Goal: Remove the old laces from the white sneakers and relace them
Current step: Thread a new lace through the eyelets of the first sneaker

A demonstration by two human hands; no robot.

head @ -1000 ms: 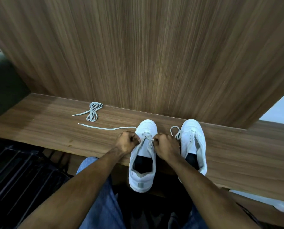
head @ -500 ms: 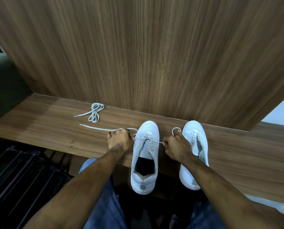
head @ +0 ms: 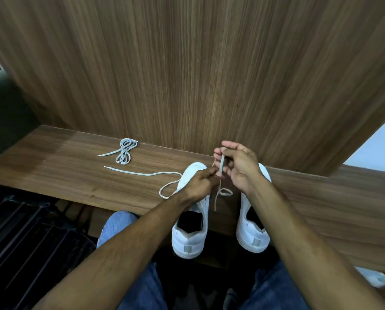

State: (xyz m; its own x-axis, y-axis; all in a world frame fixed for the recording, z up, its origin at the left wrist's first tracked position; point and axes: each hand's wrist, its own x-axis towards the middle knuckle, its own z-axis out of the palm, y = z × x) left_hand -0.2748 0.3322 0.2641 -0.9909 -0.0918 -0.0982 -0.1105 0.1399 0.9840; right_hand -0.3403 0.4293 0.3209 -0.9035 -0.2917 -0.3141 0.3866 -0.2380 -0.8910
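The right hand (head: 240, 168) pinches a grey lace (head: 222, 163) in its grip above the shoes; the left hand (head: 200, 182) pinches the same lace lower down, over the left sneaker (head: 191, 240). The lace loops and hangs between the left sneaker and the right sneaker (head: 252, 233), whose heels overhang the counter (head: 75, 175) edge. Each heel bears a grey tab, unreadable. A bundled lace (head: 125, 151) lies well left, near the wood wall panel (head: 187, 74).

Likely home interior, exact room unclear. Wood-grain laminate ledge (head: 59, 166) backed by matching tall panel (head: 187, 63). Dark slatted rack (head: 23, 238) below at left. Dark upholstered shape (head: 1, 104) at far left. Pale floor (head: 375, 148) at right.
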